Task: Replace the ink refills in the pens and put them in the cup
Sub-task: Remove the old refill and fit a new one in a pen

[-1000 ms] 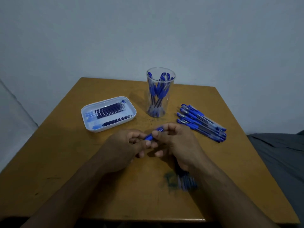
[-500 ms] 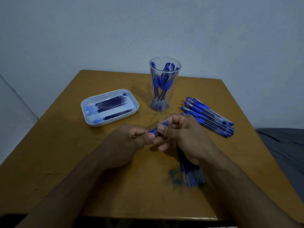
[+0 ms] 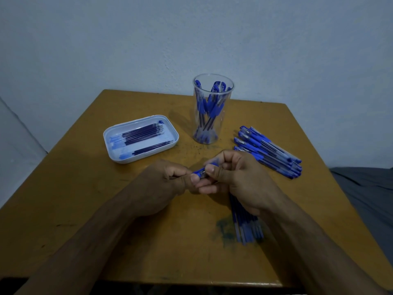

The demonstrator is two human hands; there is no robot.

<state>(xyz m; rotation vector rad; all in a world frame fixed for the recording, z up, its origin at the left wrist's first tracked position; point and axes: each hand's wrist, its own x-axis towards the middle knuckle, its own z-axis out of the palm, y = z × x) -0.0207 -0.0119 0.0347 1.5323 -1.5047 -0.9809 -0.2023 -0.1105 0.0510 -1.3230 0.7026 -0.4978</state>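
My left hand (image 3: 168, 184) and my right hand (image 3: 238, 177) meet above the middle of the table, both pinching one blue pen (image 3: 200, 171); only a short blue piece shows between the fingers. Behind them stands a clear cup (image 3: 212, 109) with several blue pens upright in it. A white tray (image 3: 114, 145) at the left holds several dark ink refills (image 3: 144, 135). At the right, a pile of blue pens (image 3: 270, 152) lies on the table. More refills (image 3: 246, 226) lie under my right wrist, partly hidden.
The wooden table (image 3: 85, 209) has a dark ink smudge (image 3: 225, 228) near its front. A pale wall stands behind it. Grey fabric (image 3: 370, 192) shows past the right edge, a white surface past the left edge.
The view has tilted down a little, so the cup and tray sit higher in the picture. Both hands stay together on the pen, shifted slightly.
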